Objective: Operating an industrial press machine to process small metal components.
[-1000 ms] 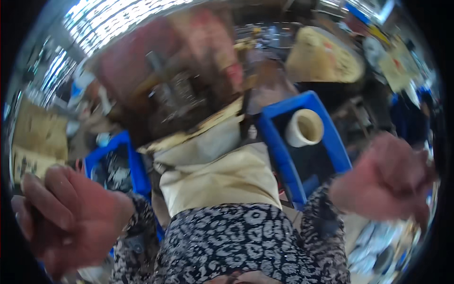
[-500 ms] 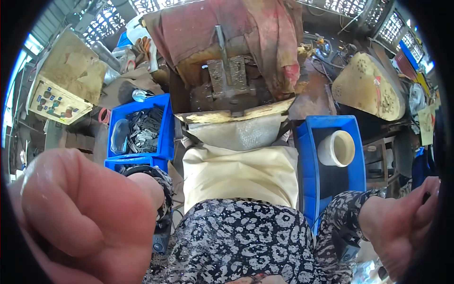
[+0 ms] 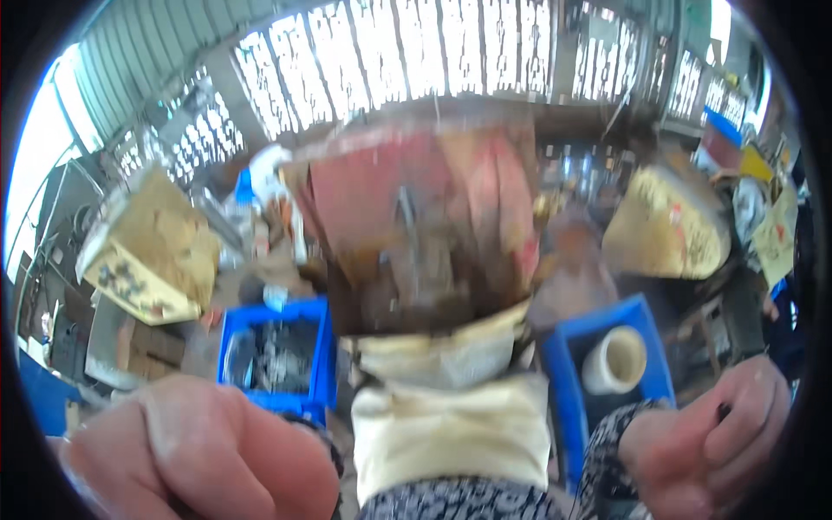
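**Both hands raised close to the camera before a cloth-draped machine and two blue crates**

- Left hand (image 3: 195,455): lower left, very near the lens and large in view. Fingers curled together into a loose fist; whether anything lies inside the fist cannot be told. It sits in front of, and partly covers, the near edge of the left blue crate (image 3: 322,347).
- Right hand (image 3: 711,442): lower right, at the picture's rim. Fingers folded in toward the palm, close together; a small dark spot shows between them, too blurred to identify. A patterned sleeve (image 3: 611,433) runs to the wrist.
- Left blue crate: left of centre, holding a dark, greyish heap of small parts, blurred.
- Right blue crate (image 3: 568,364): right of centre, just beside the right hand's sleeve. Inside it stands a pale cream roll (image 3: 615,360), its open end facing up.
- Cream cloth pad (image 3: 451,429): between the two crates, low in the middle, folded and pale.
- Machine (image 3: 416,260): behind the pad, upright, draped in red and brown cloth; detail is smeared by motion.
- Patterned garment (image 3: 459,503): bottom centre, black-and-white print.
- Yellowish sacks: one at left (image 3: 147,247), one at right (image 3: 667,221), well apart from both hands.
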Motion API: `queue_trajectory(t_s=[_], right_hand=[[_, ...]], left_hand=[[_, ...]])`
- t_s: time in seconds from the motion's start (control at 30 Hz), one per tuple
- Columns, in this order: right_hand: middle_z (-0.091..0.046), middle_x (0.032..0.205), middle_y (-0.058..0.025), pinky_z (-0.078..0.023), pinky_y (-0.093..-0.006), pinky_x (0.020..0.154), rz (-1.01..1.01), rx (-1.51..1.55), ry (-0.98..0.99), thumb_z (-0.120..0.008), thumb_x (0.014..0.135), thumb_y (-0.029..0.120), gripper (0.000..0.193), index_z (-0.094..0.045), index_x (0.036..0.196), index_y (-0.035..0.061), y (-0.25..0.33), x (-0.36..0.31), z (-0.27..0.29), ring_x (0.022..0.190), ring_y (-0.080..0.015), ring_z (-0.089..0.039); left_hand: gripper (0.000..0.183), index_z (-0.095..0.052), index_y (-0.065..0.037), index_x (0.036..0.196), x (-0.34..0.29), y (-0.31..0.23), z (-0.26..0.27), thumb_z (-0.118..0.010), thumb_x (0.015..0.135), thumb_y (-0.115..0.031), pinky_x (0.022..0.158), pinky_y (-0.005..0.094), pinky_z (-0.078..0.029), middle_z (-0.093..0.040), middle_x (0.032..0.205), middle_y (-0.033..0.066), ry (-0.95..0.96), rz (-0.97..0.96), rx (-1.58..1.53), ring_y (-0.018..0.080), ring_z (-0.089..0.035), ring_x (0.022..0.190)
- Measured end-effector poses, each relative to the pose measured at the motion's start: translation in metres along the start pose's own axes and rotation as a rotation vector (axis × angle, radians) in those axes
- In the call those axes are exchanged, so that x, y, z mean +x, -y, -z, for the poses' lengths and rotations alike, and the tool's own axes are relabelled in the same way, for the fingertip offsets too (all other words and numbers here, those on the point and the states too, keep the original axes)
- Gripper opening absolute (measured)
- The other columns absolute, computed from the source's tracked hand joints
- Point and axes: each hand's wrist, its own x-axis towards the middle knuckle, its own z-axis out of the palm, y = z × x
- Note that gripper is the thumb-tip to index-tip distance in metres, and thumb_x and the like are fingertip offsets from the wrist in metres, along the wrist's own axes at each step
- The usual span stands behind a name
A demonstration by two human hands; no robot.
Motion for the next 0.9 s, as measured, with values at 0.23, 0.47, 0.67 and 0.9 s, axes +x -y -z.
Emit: queue_trajectory(t_s=[0.23,0.47,0.67,0.9], right_hand=[[-0.032,0.059,0.0081,-0.022,-0.0246,0.048,0.229,0.107,0.080,-0.057,0.080,0.020,0.020,-0.043,0.066,0.0160,-0.014,0.103,-0.038,0.049,-0.0071,-0.026],[-0.032,0.060,0.0079,-0.023,-0.0247,0.049,0.276,0.110,0.167,-0.056,0.081,0.021,0.019,-0.045,0.067,0.0154,-0.020,0.121,-0.025,0.050,-0.0072,-0.027],[-0.033,0.061,0.0078,-0.024,-0.0248,0.050,0.090,-0.003,0.113,-0.056,0.082,0.021,0.018,-0.046,0.068,0.0149,-0.017,0.059,0.017,0.050,-0.0074,-0.028],[-0.034,0.061,0.0076,-0.025,-0.0249,0.050,-0.089,-0.055,0.006,-0.055,0.083,0.022,0.017,-0.048,0.069,0.0144,-0.014,0.000,0.021,0.051,-0.0076,-0.029]], left_hand=[[0.010,-0.055,-0.013,0.071,0.107,-0.013,-0.010,-0.057,0.073,-0.004,0.047,0.0184,-0.031,-0.049,0.063,-0.0043,0.072,-0.255,0.105,0.0046,-0.046,0.060],[0.007,-0.057,-0.011,0.076,0.105,0.011,-0.014,-0.055,0.075,-0.004,0.048,0.0192,-0.032,-0.051,0.068,-0.0019,0.012,-0.336,0.182,0.0057,-0.047,0.061],[0.007,-0.058,-0.009,0.081,0.031,0.043,-0.017,-0.054,0.078,-0.003,0.049,0.0198,-0.034,-0.053,0.072,0.0002,-0.043,-0.115,0.253,0.0067,-0.048,0.061],[0.009,-0.059,-0.006,0.086,-0.019,0.037,0.004,-0.052,0.081,-0.003,0.050,0.0206,-0.035,-0.055,0.077,0.0027,-0.030,0.099,0.401,0.0078,-0.049,0.061]])
